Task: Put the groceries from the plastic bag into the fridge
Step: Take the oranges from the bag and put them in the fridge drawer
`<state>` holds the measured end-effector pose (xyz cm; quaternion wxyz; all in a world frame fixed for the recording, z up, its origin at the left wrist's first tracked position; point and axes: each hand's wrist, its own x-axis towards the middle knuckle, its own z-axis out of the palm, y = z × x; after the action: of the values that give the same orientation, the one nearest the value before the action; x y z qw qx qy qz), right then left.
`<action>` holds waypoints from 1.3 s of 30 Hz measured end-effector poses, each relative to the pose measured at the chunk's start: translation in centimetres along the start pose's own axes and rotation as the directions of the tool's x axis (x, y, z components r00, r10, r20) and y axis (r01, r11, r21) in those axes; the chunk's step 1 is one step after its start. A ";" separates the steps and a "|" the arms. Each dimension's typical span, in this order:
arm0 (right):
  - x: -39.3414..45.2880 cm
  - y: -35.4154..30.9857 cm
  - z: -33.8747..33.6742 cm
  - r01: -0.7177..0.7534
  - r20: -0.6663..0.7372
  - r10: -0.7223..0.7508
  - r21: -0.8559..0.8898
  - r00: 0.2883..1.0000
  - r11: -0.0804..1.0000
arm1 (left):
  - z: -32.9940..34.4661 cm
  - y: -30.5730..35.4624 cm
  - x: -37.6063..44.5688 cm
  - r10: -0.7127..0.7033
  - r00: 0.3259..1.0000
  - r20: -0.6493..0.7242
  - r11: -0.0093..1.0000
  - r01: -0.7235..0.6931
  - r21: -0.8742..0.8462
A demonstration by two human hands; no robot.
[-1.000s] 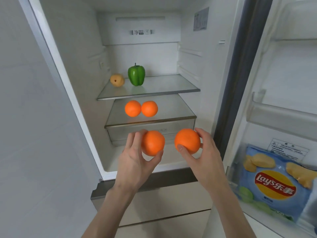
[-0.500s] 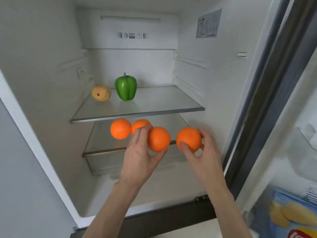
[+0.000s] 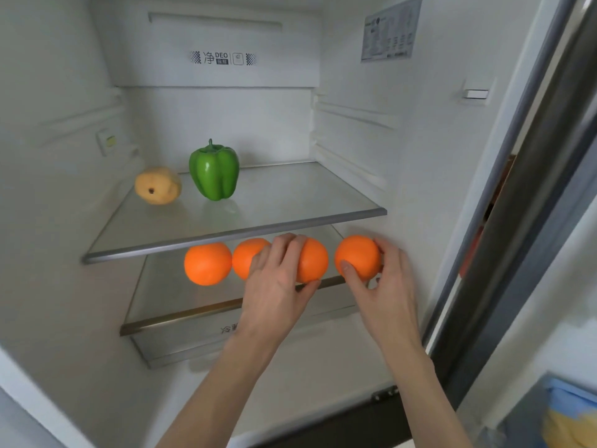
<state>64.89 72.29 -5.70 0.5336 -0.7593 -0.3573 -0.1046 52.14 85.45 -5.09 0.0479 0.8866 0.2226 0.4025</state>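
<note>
Inside the open fridge, my left hand (image 3: pixel 274 282) grips an orange (image 3: pixel 313 260) just above the lower glass shelf (image 3: pixel 181 299). My right hand (image 3: pixel 384 286) grips another orange (image 3: pixel 357 257) to its right, near the fridge's right wall. Two more oranges lie on that lower shelf: one (image 3: pixel 207 263) at the left and one (image 3: pixel 248 258) partly hidden behind my left fingers. All four oranges line up in a row. The plastic bag is out of view.
On the upper glass shelf (image 3: pixel 290 202) stand a green bell pepper (image 3: pixel 214 171) and a yellow pear (image 3: pixel 158 185) at the back left. A drawer (image 3: pixel 200 341) sits under the lower shelf. The open door's bin at the lower right holds a chip bag (image 3: pixel 568 418).
Both hands have carried their oranges forward and up into the fridge, from in front of the drawer to the lower shelf beside the two resting oranges. The view has moved closer.
</note>
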 end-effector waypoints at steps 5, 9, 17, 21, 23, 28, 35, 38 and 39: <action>1.0 0.1 1.0 0.004 0.015 -0.004 -0.024 1.000 1.000 | 1.1 -0.4 1.0 0.010 0.999 -0.034 0.994 -0.006 0.110; 1.7 0.3 1.6 0.002 0.008 -0.001 -0.143 1.000 0.990 | 1.5 -0.6 1.7 0.017 0.999 -0.034 0.985 -0.010 0.171; 2.9 0.8 3.2 0.041 0.032 -0.034 -0.223 0.999 0.974 | 1.8 -0.9 3.4 0.013 0.999 0.039 0.971 -0.022 0.240; 3.0 1.1 3.6 0.048 0.029 -0.041 -0.275 0.999 0.960 | 2.1 -0.9 3.7 0.014 0.997 0.076 0.946 -0.038 0.323; 3.0 1.1 3.8 0.054 0.021 -0.050 -0.309 0.999 0.950 | 2.1 -0.9 3.7 0.010 0.997 0.082 0.941 -0.037 0.336; 2.8 1.1 3.9 0.077 0.009 -0.079 -0.338 0.997 0.938 | 1.8 -0.8 3.5 -0.017 0.995 0.102 0.944 -0.017 0.328; 2.5 1.1 3.8 0.110 0.001 -0.117 -0.345 0.993 0.932 | 1.8 -1.3 3.2 0.004 0.999 0.045 0.944 -0.019 0.330; 2.5 1.1 3.7 0.119 -0.004 -0.128 -0.341 0.992 0.933 | 1.9 -1.4 3.1 0.014 0.999 0.048 0.951 -0.028 0.309; 2.4 1.1 3.7 0.124 -0.002 -0.133 -0.338 0.991 0.933 | 1.8 -1.4 3.0 0.015 0.999 0.050 0.953 -0.029 0.301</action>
<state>66.55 76.42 -6.67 0.3921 -0.8131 -0.3763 -0.2085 54.74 88.18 -4.61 -0.0873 0.8952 0.2704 0.3434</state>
